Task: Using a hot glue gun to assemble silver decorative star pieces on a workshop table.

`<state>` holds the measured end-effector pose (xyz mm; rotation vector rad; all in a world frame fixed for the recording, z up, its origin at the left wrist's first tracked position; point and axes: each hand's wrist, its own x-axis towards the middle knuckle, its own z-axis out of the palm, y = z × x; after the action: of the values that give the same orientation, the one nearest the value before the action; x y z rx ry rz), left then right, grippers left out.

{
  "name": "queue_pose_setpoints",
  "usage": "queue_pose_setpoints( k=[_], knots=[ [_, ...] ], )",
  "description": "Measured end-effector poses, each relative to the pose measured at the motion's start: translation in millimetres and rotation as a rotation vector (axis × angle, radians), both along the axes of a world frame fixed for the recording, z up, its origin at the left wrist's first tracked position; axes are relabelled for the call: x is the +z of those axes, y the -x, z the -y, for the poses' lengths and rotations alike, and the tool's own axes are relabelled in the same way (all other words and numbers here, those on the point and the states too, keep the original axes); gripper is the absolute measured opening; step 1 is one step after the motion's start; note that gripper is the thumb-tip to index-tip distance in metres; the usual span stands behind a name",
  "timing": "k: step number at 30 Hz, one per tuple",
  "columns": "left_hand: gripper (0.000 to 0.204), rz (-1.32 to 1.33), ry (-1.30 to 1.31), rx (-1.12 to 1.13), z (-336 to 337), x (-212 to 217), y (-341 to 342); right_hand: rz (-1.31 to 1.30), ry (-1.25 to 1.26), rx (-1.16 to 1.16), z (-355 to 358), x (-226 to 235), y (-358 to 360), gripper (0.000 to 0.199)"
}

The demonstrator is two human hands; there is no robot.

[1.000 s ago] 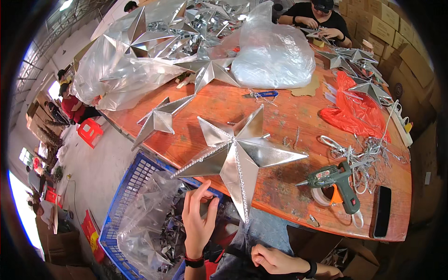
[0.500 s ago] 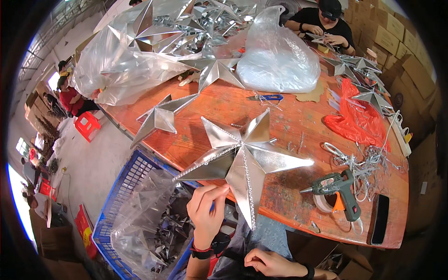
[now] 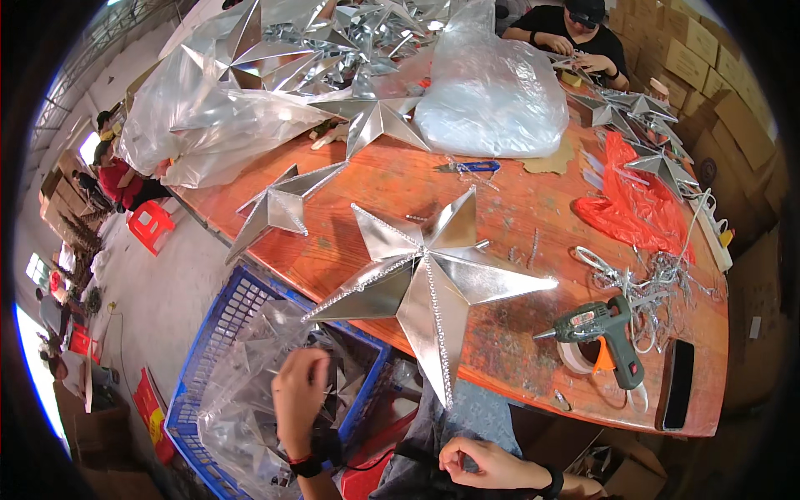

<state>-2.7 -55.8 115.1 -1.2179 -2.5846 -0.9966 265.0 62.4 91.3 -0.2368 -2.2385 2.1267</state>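
Observation:
A large silver foil star (image 3: pixel 433 275) edged with bead trim lies on the orange wooden table (image 3: pixel 392 179), one point hanging over the near edge. My left hand (image 3: pixel 300 392) hovers below and left of it, back of the hand up, over a clear plastic bag of silver stars (image 3: pixel 250 400) inside a blue crate (image 3: pixel 221 325). Its fingers curl down and I cannot see whether they hold anything. My right hand (image 3: pixel 487 462) rests on my lap, loosely closed with nothing visible in it.
A green glue gun (image 3: pixel 604 329), a tape roll (image 3: pixel 579 358), a black phone (image 3: pixel 677 383) and tangled bead strings (image 3: pixel 658 283) lie at the right. A smaller star (image 3: pixel 279 208), a red bag (image 3: pixel 633 208), clear bags (image 3: pixel 492 92) and another person (image 3: pixel 575 33) are farther back.
My left hand has left the big star's lower edge and moved left and down over the bag in the crate. My right hand stays on my lap.

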Motion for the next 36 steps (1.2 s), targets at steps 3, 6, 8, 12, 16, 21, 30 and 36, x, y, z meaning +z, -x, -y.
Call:
queue_pose_setpoints(
  k=[3, 6, 8, 12, 16, 21, 30, 36],
  knots=[
    [0.007, 0.129, -0.029, 0.299, 45.2, -11.4, 20.9, -0.02, 0.003, -0.033, -2.0, 3.5, -0.7, 0.016],
    [0.01, 0.017, 0.016, 0.401, 84.5, -14.4, 28.2, 0.003, 0.119, -0.071, -1.3, 6.4, -1.8, 0.017],
    [0.012, 0.043, 0.036, 0.431, 82.7, -6.3, 16.9, -0.1, 0.117, -0.087, -8.5, 9.2, 2.2, 0.016],
    [0.012, 0.141, -0.043, 0.106, 41.1, 9.3, -20.4, -0.103, 0.18, -0.144, -13.9, 18.8, 5.7, 0.014],
    [0.015, 0.154, -0.03, -0.316, 0.6, 38.6, -71.1, -0.159, 0.423, -0.139, -19.7, 35.9, 1.9, 0.007],
    [0.022, 0.357, -0.079, -0.657, -7.3, 43.5, -94.3, -0.286, 0.571, -0.133, -19.9, 44.5, 2.8, 0.005],
    [0.03, 0.301, -0.252, -0.705, -20.4, 27.8, -110.0, -0.209, 0.567, -0.202, -20.5, 44.9, -1.2, 0.014],
    [0.028, 0.344, -0.331, -0.647, -28.2, 15.9, -120.3, -0.192, 0.512, -0.289, -15.3, 41.5, -4.1, 0.02]
  ],
)
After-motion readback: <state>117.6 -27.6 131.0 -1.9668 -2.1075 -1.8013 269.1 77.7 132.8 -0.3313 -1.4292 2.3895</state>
